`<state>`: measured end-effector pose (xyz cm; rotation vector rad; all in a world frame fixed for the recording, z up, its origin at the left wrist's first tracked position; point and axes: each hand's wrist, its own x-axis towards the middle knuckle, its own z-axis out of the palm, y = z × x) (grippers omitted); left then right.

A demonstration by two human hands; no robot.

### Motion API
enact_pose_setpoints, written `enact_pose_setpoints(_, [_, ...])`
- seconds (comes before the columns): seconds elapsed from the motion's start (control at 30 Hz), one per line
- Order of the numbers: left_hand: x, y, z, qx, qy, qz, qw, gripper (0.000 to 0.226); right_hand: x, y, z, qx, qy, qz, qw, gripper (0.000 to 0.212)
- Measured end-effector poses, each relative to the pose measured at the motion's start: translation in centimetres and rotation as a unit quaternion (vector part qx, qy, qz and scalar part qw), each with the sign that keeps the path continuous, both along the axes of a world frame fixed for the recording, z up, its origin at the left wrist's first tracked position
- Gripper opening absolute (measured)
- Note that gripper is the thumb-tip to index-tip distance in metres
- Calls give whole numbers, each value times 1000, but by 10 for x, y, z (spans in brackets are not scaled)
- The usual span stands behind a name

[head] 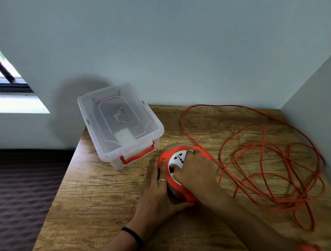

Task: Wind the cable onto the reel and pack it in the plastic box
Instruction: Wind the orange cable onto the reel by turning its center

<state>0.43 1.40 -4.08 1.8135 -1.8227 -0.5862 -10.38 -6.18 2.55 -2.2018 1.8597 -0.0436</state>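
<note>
Nearest the camera, 2 forearms reach over a wooden table (99,199) with a knotty grain. The left hand (159,197) cups the orange reel (189,196) from its side, fingers laid along the rim and thumb under its near edge (a ring shows on 1 finger). The right hand (195,171) lies on the reel's white socket face, fingers curled against it. To the right the orange cable (271,159) sprawls in loose loops. Beyond the reel stands the clear plastic box (121,125), lid on, red handle facing us, against a pale grey wall (176,40); a window (7,78) sits far left.
</note>
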Motion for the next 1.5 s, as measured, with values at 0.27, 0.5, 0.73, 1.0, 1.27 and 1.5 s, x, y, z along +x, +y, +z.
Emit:
enact_pose_setpoints(0.27, [1, 2, -3, -16, -9, 6, 1000, 130, -25, -16, 5, 46, -109, 22, 993, 38])
enact_pose_setpoints(0.5, [1, 3, 1, 5, -9, 4, 1000, 133, -70, -36, 17, 5, -58, 302, 952, 36])
enact_pose_setpoints(0.73, [0, 3, 1, -5, -19, -4, 1000, 129, -67, -38, 22, 26, 99, 464, 880, 50])
enact_pose_setpoints(1.0, [0, 0, 1, 16, -13, -5, 1000, 132, -58, -54, 22, 27, 138, 502, 853, 59])
enact_pose_setpoints(1.27, [1, 0, 2, 38, 1, -6, 999, 136, -62, -44, 11, -30, 125, 468, 874, 51])
enact_pose_setpoints(1.5, [-1, 1, 5, 37, 2, 6, 999, 133, -30, -2, -2, -55, 35, 215, 974, 65])
